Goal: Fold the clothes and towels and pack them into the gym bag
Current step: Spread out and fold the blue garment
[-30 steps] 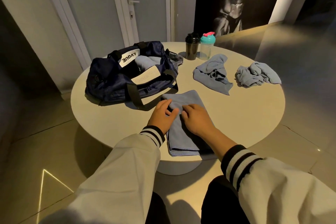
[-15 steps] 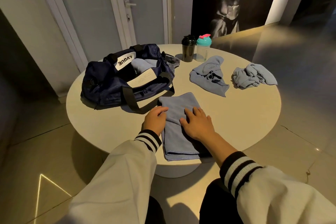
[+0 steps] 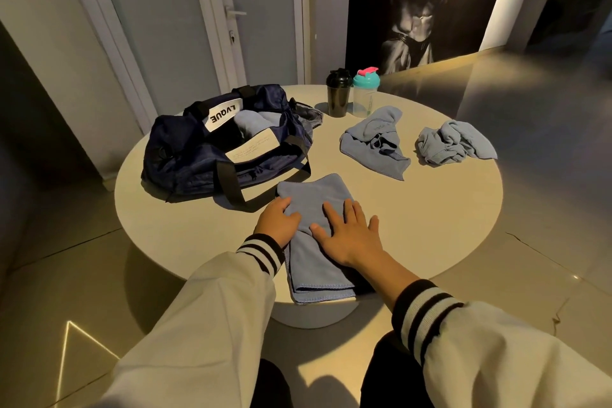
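Left hand (image 3: 277, 221) and right hand (image 3: 348, 232) down on the folded towel (image 3: 314, 190).
We rest the left on the towel's left edge, fingers lightly bent and gripping nothing, and the right lies spread flat mid-towel. The towel's long axis runs away from us, near end at the surface (image 3: 430, 228) rim, far end just beside the gym bag (image 3: 198, 162). The bag lies ahead-left, nearer our left hand.

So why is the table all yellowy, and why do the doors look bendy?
Head view: warm yellowish light falls on the table, the gym bag throws a dark shadow beneath it, and the wide lens makes the door frame lean.
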Motion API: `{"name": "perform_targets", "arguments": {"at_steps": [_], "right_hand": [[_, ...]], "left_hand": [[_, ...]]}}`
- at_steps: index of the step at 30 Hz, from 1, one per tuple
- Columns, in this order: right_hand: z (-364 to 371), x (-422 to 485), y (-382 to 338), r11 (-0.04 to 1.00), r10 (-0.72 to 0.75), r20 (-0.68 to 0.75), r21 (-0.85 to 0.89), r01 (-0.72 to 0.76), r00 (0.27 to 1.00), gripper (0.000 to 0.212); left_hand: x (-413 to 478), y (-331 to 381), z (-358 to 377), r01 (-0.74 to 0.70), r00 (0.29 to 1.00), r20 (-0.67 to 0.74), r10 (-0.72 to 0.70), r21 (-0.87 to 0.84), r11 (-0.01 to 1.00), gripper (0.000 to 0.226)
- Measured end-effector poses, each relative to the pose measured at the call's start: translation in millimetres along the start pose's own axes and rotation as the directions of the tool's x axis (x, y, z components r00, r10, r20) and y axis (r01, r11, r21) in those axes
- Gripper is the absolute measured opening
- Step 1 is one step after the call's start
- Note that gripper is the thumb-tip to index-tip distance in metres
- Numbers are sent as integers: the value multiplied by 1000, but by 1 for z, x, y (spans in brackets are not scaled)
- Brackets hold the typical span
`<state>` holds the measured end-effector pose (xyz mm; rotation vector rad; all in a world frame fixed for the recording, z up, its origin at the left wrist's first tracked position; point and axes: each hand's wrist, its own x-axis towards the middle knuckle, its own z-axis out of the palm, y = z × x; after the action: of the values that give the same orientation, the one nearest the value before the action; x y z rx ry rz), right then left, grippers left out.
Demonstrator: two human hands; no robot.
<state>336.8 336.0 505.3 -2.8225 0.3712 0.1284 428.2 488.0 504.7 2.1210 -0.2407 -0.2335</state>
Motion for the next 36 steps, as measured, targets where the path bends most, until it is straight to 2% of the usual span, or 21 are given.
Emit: {"name": "perform_targets", "arguments": {"at_steps": [6,10,13,15,17,19,22,25,27,30,32,34,36], "right_hand": [[5,-8,2,989,-144,-194,11,149,970,67],[3,-3,7,993,-113,-56,-21,112,992,67],[-1,2,14,999,-51,-47,-10,50,998,72],[-6,5,20,1000,-12,-49,7,12,999,72],[-10,5,24,1000,4,-59,27,-2,998,68],[-10,1,25,999,-31,-152,33,36,988,60],[-6,-10,20,984,-171,-331,-1,180,928,46],[5,-21,17,983,-168,-271,26,182,948,36],[10,-23,20,984,-167,-259,24,179,951,39],[7,-25,21,980,-190,-245,15,200,951,46],[4,-28,21,974,-220,-246,-8,225,944,48],[6,-34,23,970,-233,-274,-1,242,933,47],[11,-41,23,968,-227,-356,20,250,907,43]], "left_hand": [[-8,3,5,-60,995,-72,65,75,995,63],[-9,-2,10,-73,990,-111,92,158,985,54],[-18,-1,15,-188,954,-198,224,183,965,35],[-29,2,22,-275,928,-155,338,328,904,26],[-37,2,30,-305,938,-27,345,411,859,27],[-37,2,31,-284,953,22,303,416,864,31],[-36,1,27,-254,965,51,258,434,864,44],[-40,3,24,-253,968,114,225,419,872,59],[-45,3,24,-278,960,153,235,418,865,65],[-49,0,23,-303,951,175,254,378,875,63],[-50,-2,23,-315,949,132,286,363,877,59],[-54,-3,21,-369,924,38,381,355,859,51],[-63,-6,18,-447,881,3,473,337,829,39]]}}
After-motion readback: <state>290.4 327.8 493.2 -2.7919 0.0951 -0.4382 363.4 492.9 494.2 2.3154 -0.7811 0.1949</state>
